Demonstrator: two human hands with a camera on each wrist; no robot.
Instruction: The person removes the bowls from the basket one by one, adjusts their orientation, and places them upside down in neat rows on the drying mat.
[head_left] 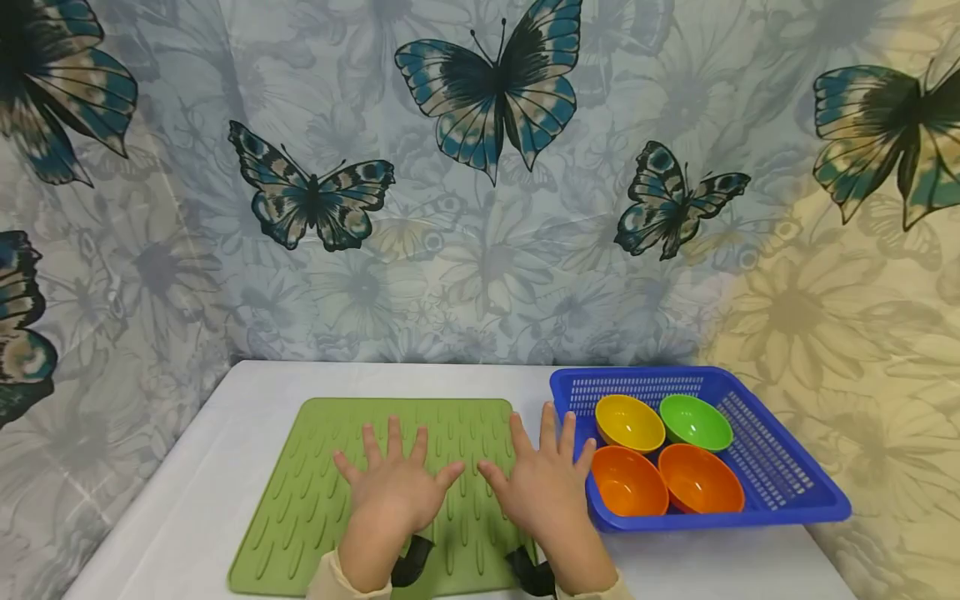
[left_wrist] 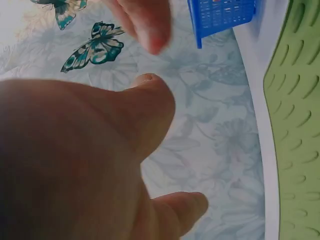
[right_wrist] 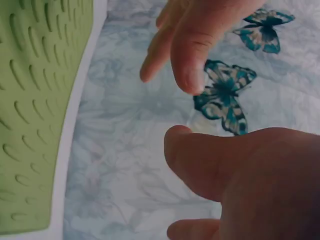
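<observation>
Both hands are held out over a green ridged mat (head_left: 300, 500), fingers straight and spread. The left hand (head_left: 395, 492) is above the middle of the mat and holds nothing. Over the mat's right edge, the right hand (head_left: 546, 486) has its little finger overlapping the blue basket's left side in the head view; I cannot tell whether it touches. Inside the blue plastic basket (head_left: 780, 450) sit a yellow bowl (head_left: 630, 422), a green bowl (head_left: 696, 421) and two orange bowls, one at left (head_left: 628, 482) and one at right (head_left: 702, 479). In the left wrist view the left thumb (left_wrist: 150, 110) points toward the other hand.
A white table (head_left: 172, 517) carries the mat and the basket, with the basket at its right edge. Behind and at the sides hangs a cloth (head_left: 487, 275) printed with butterflies and flowers. Black straps (head_left: 411, 562) are on the wrists.
</observation>
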